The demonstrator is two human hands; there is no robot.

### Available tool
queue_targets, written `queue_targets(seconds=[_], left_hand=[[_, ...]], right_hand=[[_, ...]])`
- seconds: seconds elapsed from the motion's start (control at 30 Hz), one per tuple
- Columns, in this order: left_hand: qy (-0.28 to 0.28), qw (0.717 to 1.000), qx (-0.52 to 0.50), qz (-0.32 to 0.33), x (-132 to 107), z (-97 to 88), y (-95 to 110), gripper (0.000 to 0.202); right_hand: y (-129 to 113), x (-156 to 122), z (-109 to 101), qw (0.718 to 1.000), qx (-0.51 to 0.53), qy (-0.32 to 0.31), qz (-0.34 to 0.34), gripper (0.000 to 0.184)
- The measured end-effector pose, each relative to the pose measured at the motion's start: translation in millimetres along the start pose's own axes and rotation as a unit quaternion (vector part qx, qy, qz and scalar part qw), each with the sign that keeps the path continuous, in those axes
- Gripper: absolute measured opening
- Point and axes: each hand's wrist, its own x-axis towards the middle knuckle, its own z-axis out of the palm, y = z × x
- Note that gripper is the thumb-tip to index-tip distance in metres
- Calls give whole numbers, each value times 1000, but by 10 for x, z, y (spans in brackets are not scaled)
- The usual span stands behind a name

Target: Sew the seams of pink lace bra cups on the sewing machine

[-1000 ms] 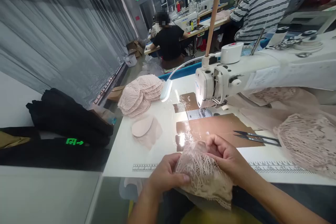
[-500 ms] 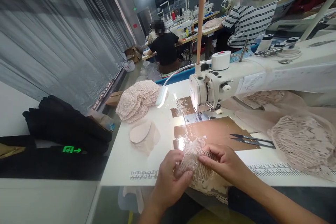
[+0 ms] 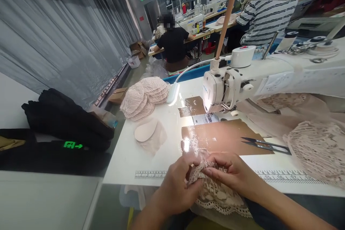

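Note:
Both hands pinch a beige lace piece (image 3: 219,190) at the front edge of the white sewing table (image 3: 121,165). My left hand (image 3: 179,179) grips its left side, fingers curled and partly hidden behind the lace. My right hand (image 3: 233,172) pinches the upper part between thumb and fingers, close to the left. A scalloped lower edge hangs past the table toward my lap. Just beyond lies a brown sheet (image 3: 215,134), with black thread snips (image 3: 265,145) on its right. The sewing machine (image 3: 215,91) stands behind it, its needle area lit.
A stack of lace cups (image 3: 144,97) sits at the back left, near a small lamp (image 3: 173,94). In front lies a smooth beige pad (image 3: 146,130) on sheer fabric. More lace (image 3: 318,147) lies at right. Two people work at machines beyond. Dark cloth (image 3: 67,122) is piled left.
My hands have gathered and turned the lace, and more of its scalloped edge now shows below them. The view has shifted slightly, moving the machine rightward in the picture.

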Motion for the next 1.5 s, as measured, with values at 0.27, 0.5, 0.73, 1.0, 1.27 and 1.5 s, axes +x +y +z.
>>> queue_targets(seconds=[0.27, 0.5, 0.73, 1.0, 1.27, 1.5], left_hand=[[-103, 989, 97, -34, 18, -175, 16, 18], [-110, 993, -42, 17, 10, -470, 34, 26], [-47, 891, -414, -178, -89, -183, -245, 87], [8, 853, -491, -177, 36, 155, -91, 50], [224, 704, -633, -230, -55, 205, -351, 20], [86, 711, -661, -224, 17, 515, -59, 59]], right_hand=[[-27, -34, -6, 999, -37, -39, 4, 17], [4, -18, -63, 998, 20, -50, 19, 22], [99, -23, -32, 989, 138, -22, 42, 34], [74, 73, -30, 998, 44, 33, 34, 33], [177, 22, -73, 970, 208, 110, 60, 29], [139, 100, 53, 953, 272, 107, 76, 25]])
